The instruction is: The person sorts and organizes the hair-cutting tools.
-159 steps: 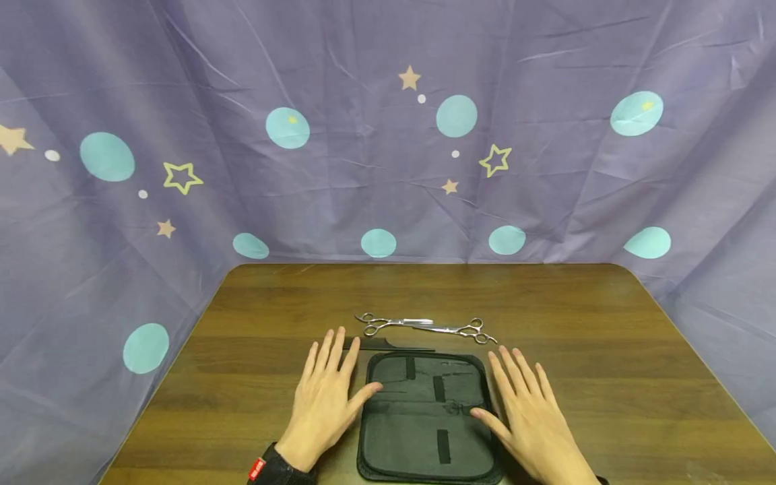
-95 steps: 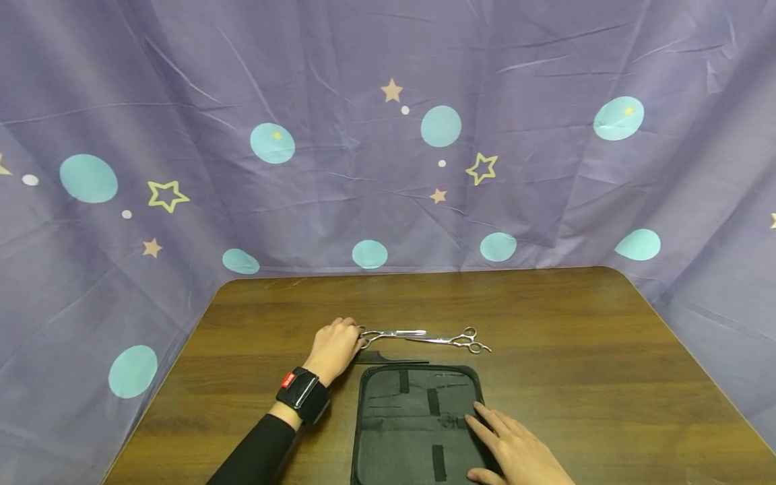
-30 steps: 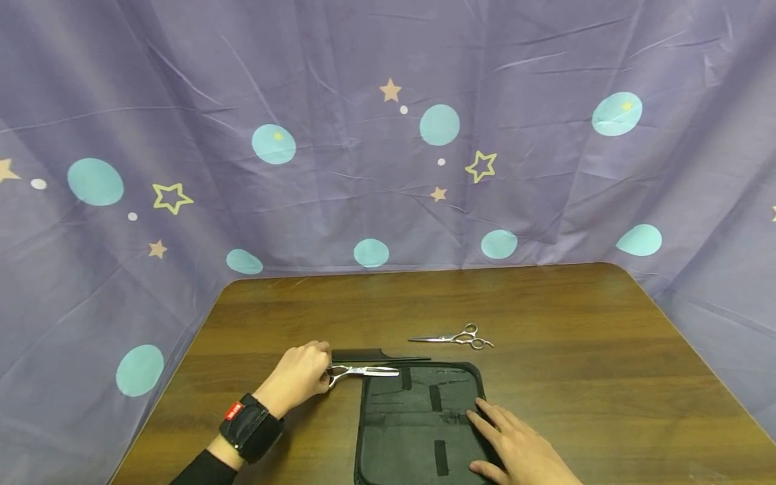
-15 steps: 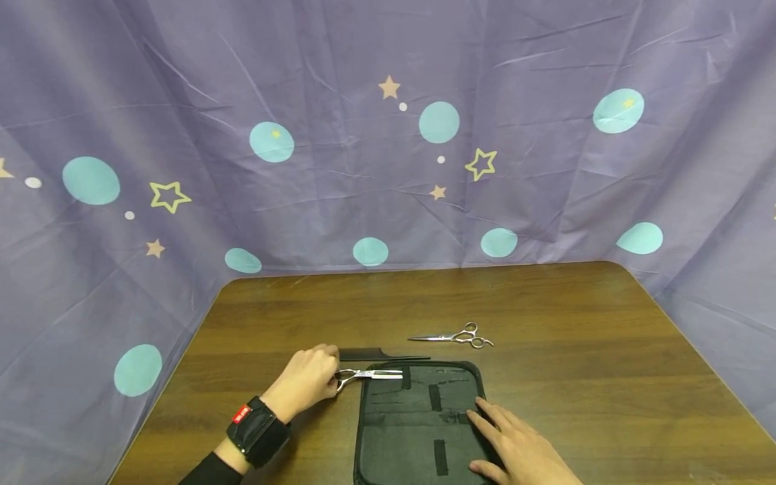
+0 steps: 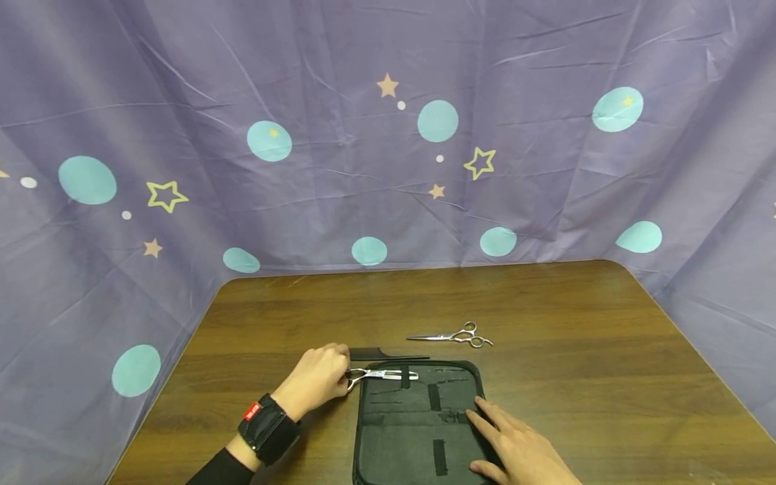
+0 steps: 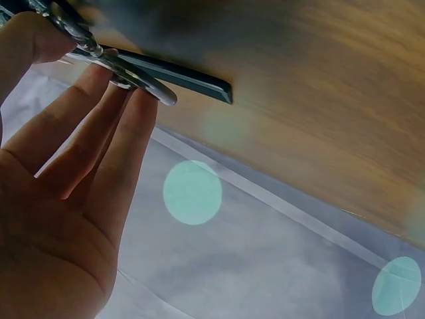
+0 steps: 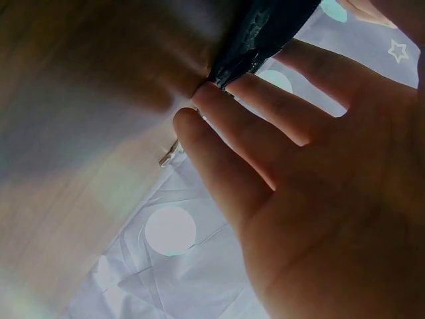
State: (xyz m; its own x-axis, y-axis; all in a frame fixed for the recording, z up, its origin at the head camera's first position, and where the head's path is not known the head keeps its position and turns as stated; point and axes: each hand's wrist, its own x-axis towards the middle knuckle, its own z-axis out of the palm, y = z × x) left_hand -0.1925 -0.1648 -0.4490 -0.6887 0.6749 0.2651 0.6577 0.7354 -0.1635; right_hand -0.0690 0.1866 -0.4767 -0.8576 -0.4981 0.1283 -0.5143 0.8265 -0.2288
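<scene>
My left hand (image 5: 316,378) pinches the finger rings of silver thinning shears (image 5: 383,374). Their blades point right over the upper left of a black zip case (image 5: 400,444) lying unfolded, and a black elastic loop (image 5: 405,378) crosses over them near the tips. In the left wrist view, thumb and fingertips meet on the shears' metal handle (image 6: 143,81). Fingers extended, my right hand (image 5: 523,448) rests on the case's right edge; the right wrist view has its fingertips against the dark rim (image 7: 249,50).
A black tail comb (image 5: 378,354) lies along the case's far edge, partly hidden by the left hand. Farther back are silver haircutting scissors (image 5: 450,336). More elastic loops (image 5: 439,457) are on the case. A patterned curtain (image 5: 339,168) hangs behind the wooden table (image 5: 576,337).
The left hand has picked up the thinning shears from beside the scissors and brought them to the case. Lately they slid right, their blades passing under the loop. The right hand stays put lately.
</scene>
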